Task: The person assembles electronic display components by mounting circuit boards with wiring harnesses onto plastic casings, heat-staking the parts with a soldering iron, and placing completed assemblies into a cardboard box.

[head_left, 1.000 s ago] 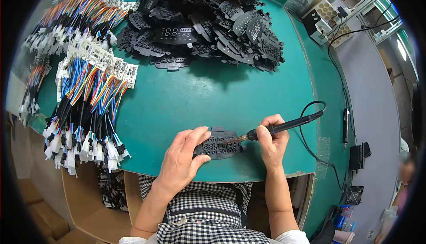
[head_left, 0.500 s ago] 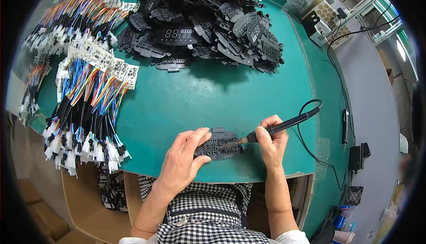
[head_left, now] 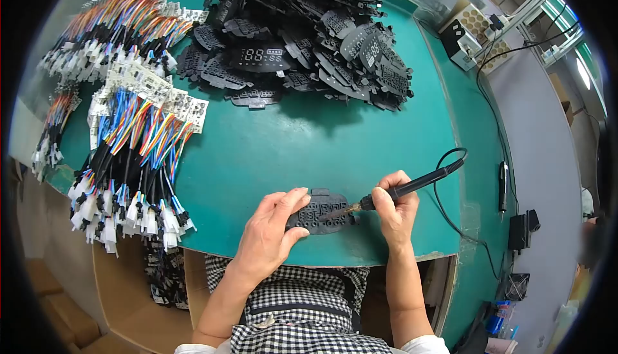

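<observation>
A black plastic display panel (head_left: 322, 214) with rows of small openings lies on the green table near its front edge. My left hand (head_left: 269, 228) grips its left end between thumb and fingers, pressing it to the table. In my right hand (head_left: 396, 209) is a soldering iron (head_left: 418, 184), held like a pen by its black handle. Its metal tip slants down to the left and reaches the middle of the panel. Whether the tip touches the plastic I cannot tell.
A heap of similar black panels (head_left: 309, 45) covers the back of the green table (head_left: 257, 154). Bundles of wired circuit boards (head_left: 145, 119) lie at the left. The iron's cable (head_left: 444, 219) loops on the right, near a black pen-shaped tool (head_left: 503, 186) and a small fan (head_left: 516, 286).
The whole view has shifted slightly. My hands, the panel and the soldering iron keep nearly the same positions relative to each other.
</observation>
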Demonstrator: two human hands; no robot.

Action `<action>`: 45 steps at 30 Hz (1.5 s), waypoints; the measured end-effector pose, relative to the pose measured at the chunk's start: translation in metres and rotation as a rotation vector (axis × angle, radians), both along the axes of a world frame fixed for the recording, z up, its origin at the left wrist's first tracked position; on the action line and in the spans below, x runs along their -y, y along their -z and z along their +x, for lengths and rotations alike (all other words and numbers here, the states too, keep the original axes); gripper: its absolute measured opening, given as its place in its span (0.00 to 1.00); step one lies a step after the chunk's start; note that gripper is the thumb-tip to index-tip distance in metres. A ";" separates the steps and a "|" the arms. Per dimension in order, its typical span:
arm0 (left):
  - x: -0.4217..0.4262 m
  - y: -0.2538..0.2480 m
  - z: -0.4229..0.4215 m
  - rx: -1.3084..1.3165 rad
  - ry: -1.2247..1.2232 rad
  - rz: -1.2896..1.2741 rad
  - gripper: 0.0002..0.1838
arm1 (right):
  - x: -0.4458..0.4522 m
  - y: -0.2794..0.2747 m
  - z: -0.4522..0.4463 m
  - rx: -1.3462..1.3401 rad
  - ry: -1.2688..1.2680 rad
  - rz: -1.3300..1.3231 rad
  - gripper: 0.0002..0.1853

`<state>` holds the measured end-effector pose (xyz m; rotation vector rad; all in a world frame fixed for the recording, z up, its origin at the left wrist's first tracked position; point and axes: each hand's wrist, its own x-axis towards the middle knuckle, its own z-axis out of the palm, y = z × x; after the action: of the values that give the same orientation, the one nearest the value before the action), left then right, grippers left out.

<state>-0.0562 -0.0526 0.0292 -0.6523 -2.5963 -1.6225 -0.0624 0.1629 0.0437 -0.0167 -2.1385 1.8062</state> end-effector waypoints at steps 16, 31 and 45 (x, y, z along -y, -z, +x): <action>0.121 -0.121 -0.049 -0.740 -0.333 -0.655 0.19 | -0.032 -0.011 0.017 -0.221 0.185 -0.406 0.09; 0.201 -0.123 -0.143 -1.098 -0.094 -1.344 0.17 | -0.034 0.000 0.009 -0.270 0.206 -0.492 0.08; 0.177 -0.215 -0.044 -1.106 -0.777 -1.431 0.19 | -0.030 -0.006 0.009 -0.200 0.264 -0.532 0.07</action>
<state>-0.1005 -0.2297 0.2440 -0.2207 -2.0873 0.7831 -0.0538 0.1927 0.0501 -0.2248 -1.4011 2.0541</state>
